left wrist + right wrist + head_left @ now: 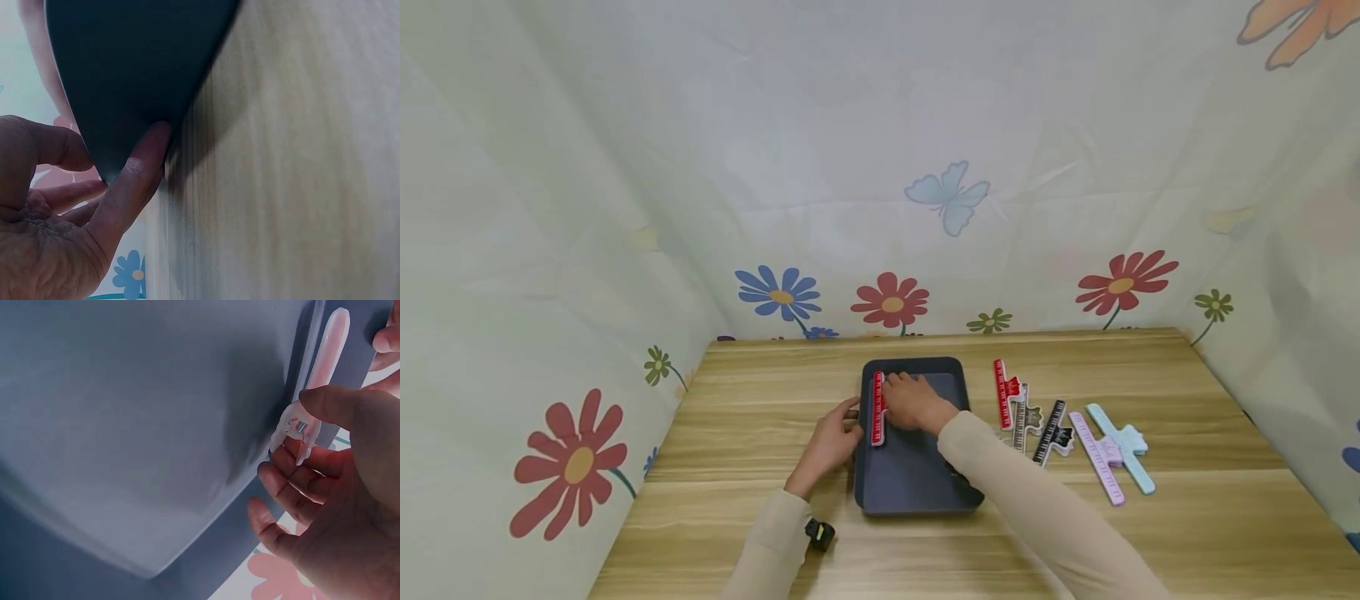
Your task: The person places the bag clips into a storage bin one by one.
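Observation:
A dark grey tray [917, 492] lies on the wooden table. Inside it, along the left wall, is a red clip [877, 410] with a long bar printed like piano keys. My right hand [916, 403] reaches over the tray and pinches this clip by its handle. The right wrist view shows the clip's pale back [331, 347] and small spring, with thumb and fingertips at the handle. Outside the tray's left wall, my left hand [829, 439] touches it. In the left wrist view, one finger [134, 169] lies nearly straight against the tray's outer wall [137, 69].
Right of the tray lie another red clip [1003, 396], a clear one [1021, 429] with dark key marks, a black one [1049, 433], a lilac one [1097, 462] and a light blue one [1142, 471]. A flowered curtain [820, 233] hangs behind the table.

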{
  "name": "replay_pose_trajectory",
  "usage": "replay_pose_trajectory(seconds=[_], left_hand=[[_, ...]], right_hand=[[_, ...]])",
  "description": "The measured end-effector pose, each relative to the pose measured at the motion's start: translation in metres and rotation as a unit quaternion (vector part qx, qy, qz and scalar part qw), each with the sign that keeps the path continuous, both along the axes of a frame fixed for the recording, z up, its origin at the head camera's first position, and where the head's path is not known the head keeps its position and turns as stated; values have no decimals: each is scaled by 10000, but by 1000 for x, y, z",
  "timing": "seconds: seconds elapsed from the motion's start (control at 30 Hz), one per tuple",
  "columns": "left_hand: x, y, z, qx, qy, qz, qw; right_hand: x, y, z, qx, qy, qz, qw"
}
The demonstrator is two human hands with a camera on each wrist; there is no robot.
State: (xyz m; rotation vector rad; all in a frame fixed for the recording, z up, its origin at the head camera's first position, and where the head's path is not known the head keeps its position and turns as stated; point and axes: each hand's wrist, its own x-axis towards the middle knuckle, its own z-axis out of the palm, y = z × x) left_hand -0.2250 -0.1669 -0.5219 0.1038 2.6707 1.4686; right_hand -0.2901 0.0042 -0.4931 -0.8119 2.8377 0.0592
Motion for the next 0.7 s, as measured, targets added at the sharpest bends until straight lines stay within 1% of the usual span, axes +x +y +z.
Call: replay_pose_trajectory(seconds=[0.3, 0.43, 0.7], left_hand=[[0, 0, -2, -62, 151, -6, 9999], [1, -1, -1, -78, 230, -17, 9997], [0, -1, -2, -68, 217, -28, 9997]], right_hand=[[2, -5, -3, 8, 16, -45, 10000], [3, -6, -3, -67, 23, -29, 10000], [6, -6, -3, -83, 6, -30, 10000]])
